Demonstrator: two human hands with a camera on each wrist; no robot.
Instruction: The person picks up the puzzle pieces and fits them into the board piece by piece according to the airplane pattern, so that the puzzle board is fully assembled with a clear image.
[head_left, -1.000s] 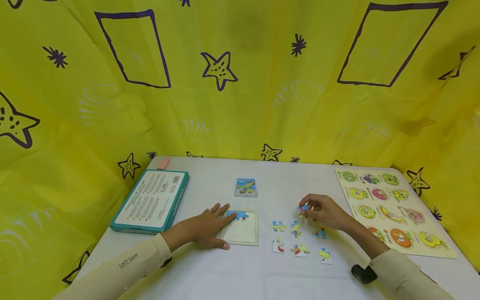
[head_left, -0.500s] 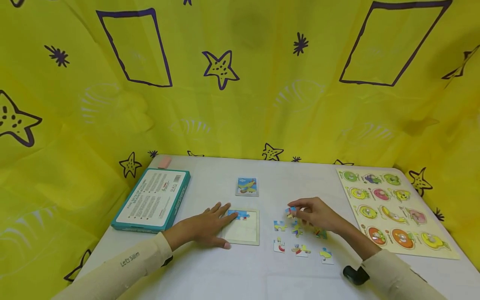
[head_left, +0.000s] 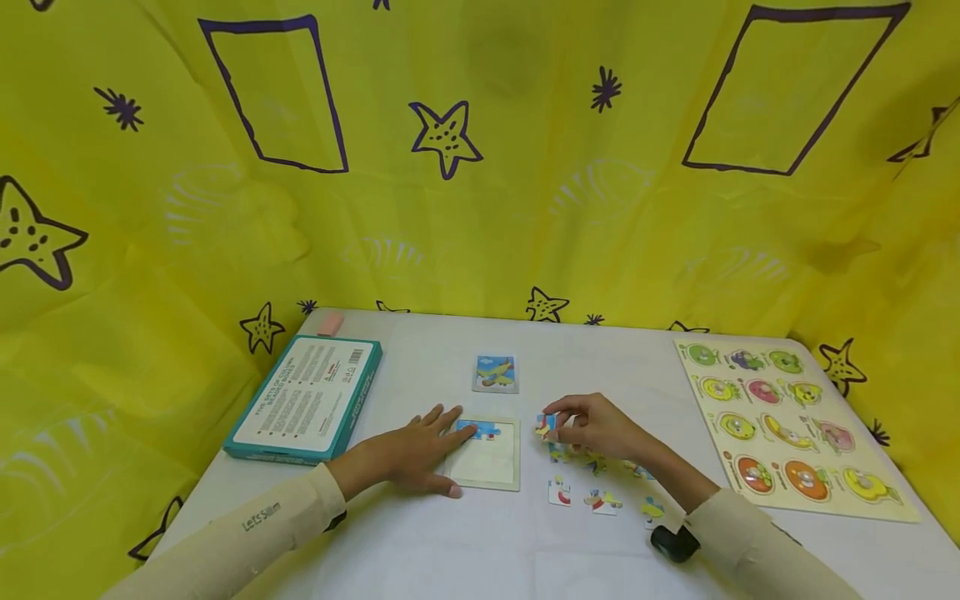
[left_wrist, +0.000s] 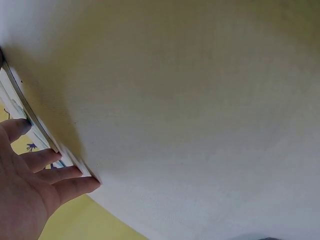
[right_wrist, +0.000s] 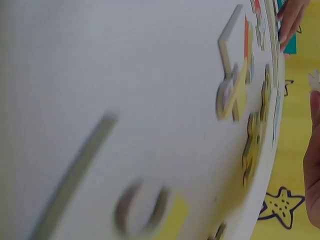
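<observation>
My left hand lies spread over the left edge of a shallow puzzle tray, fingers straight. Its index fingertip touches the joined blue jigsaw pieces along the tray's top. Just beyond the tray's right edge, my right hand pinches a blue, red and yellow jigsaw piece between thumb and fingers. Below that hand are several loose pieces, among them a white and red one and a red and yellow one; the upper ones are partly covered. In the right wrist view, the held piece shows only at the edge.
A small airplane picture lies behind the tray. On the left sits a teal box with a pink block behind it. A fruit puzzle board covers the right side. A yellow curtain hangs at the back.
My right hand has carried the pinched jigsaw piece leftward, from above the right-hand loose pieces to near the tray's right edge. My left hand has stayed in place on the tray.
</observation>
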